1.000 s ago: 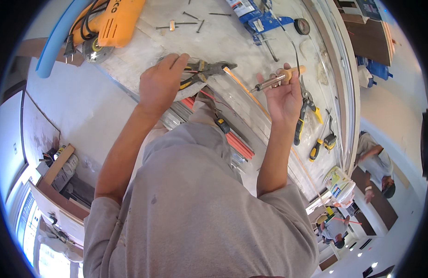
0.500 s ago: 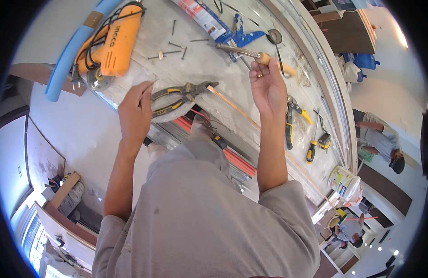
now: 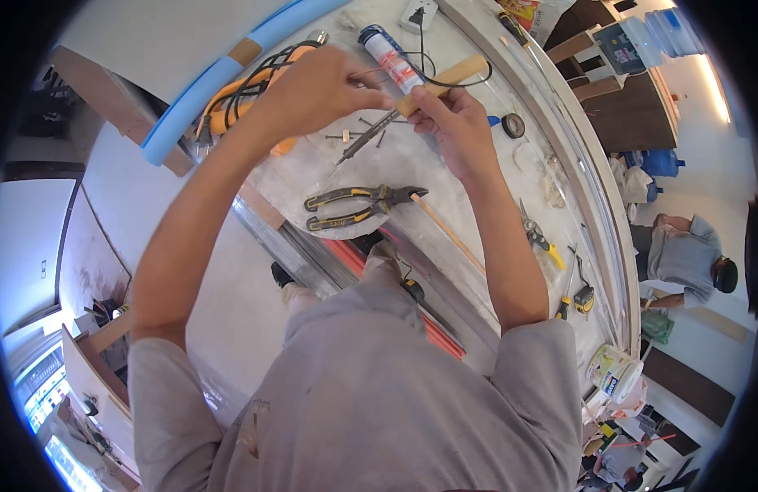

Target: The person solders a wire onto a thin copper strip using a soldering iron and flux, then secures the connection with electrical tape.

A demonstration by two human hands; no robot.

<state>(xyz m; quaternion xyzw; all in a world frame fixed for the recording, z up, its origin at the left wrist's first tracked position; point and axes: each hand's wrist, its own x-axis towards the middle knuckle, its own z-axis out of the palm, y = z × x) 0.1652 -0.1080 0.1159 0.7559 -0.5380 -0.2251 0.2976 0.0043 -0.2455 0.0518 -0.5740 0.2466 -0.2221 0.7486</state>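
My right hand (image 3: 459,131) grips a soldering iron by its pale wooden handle (image 3: 445,82). The metal shaft (image 3: 364,141) slants down to the left, its tip just over the worktop. Close to the handle's front end is my left hand (image 3: 317,92), slightly blurred. Its fingers are drawn together, with a thin reddish strand at their tips that I cannot make out. Below the iron's tip lie black and yellow pliers (image 3: 371,203), jaws to the right. Several screws (image 3: 367,131) are scattered beneath the shaft.
An orange heat gun (image 3: 231,98) and a blue tube (image 3: 207,90) lie at the left. A sealant cartridge (image 3: 391,61) is behind the iron, near a white socket (image 3: 417,15). Snips (image 3: 539,238), a tape measure (image 3: 585,298) and a bucket (image 3: 615,369) line the right; a person (image 3: 682,250) stands beyond.
My left hand has risen and moved right, up to the iron. In my right hand the iron now points more steeply down to the left. My view has shifted.
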